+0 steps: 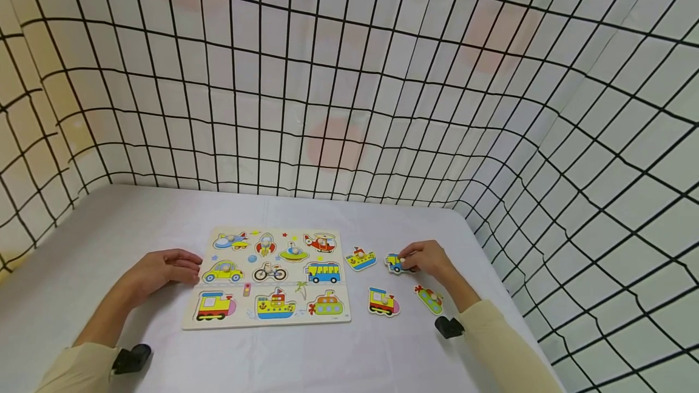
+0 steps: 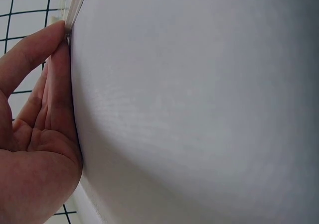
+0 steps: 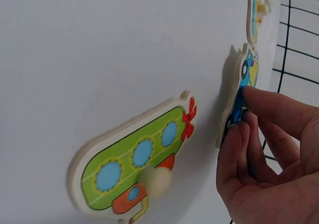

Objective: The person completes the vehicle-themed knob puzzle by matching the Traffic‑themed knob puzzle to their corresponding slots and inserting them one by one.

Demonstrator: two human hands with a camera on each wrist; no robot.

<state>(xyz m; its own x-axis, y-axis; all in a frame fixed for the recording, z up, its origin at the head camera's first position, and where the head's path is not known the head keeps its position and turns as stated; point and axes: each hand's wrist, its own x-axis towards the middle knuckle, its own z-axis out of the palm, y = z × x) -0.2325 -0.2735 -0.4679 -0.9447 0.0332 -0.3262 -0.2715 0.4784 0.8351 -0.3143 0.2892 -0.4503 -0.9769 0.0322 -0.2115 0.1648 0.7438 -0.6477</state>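
1. A small blue vehicle piece [image 1: 392,263] with yellow parts, a flat wooden puzzle shape, sits right of the puzzle board; whether it touches the bench or is slightly raised, I cannot tell.
2. Seen from the head, its long axis runs roughly left to right, much like the board's long side.
3. The right hand [image 1: 428,258] has it, reaching in from the piece's right end, thumb and fingertips closed in a pinch.
4. Straight left of the piece, at about the same level, is the blue bus picture [image 1: 323,272] at the board's right edge. The colours appear to match, so this sideways line seems the relation that matters most.
5. Between the two lies a loose ship piece [image 1: 360,259], tilted, just beside the board.
6. Nearer the wearer are a train piece [image 1: 383,302], upright to the viewer, and a green submarine piece [image 1: 429,299], set slantwise below the right hand.
7. The puzzle board [image 1: 243,317] lies flat, its pictures facing up.
8. The left hand [image 1: 164,272] is at its far side: fingers extended and relaxed, tips at the board's left edge, well apart from the vehicle piece. The right hand is much nearer.
9. Everything rests on a white-covered bench [image 1: 306,362].
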